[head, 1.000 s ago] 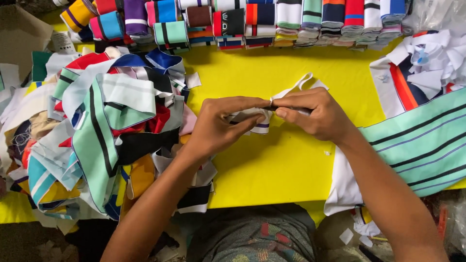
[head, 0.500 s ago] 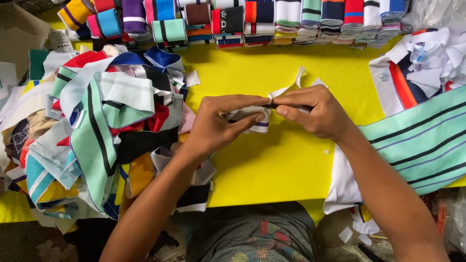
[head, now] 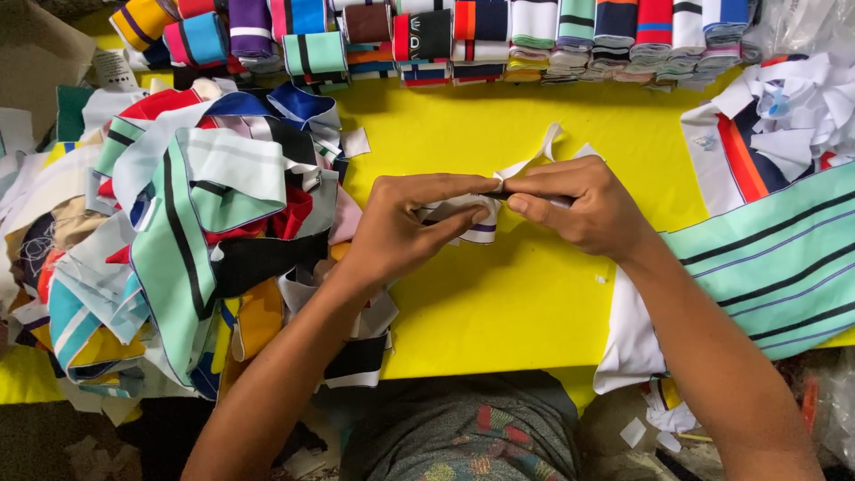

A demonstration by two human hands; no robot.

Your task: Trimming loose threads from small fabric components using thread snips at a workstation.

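Note:
Over the middle of a yellow table (head: 499, 294), my left hand (head: 405, 227) and my right hand (head: 579, 209) meet fingertip to fingertip. Between them they pinch a small white knit collar strip (head: 476, 227) with a dark purple stripe along its edge. A loose white end of the strip (head: 539, 151) sticks up behind my right fingers. A thin dark object seems to lie under my right fingers, but I cannot make it out.
A heap of striped collar pieces in mint, black, red and white (head: 178, 240) lies left of my hands. Folded striped collars (head: 499, 36) line the far edge. Mint striped fabric (head: 766, 258) and white cut pieces (head: 784, 116) lie on the right.

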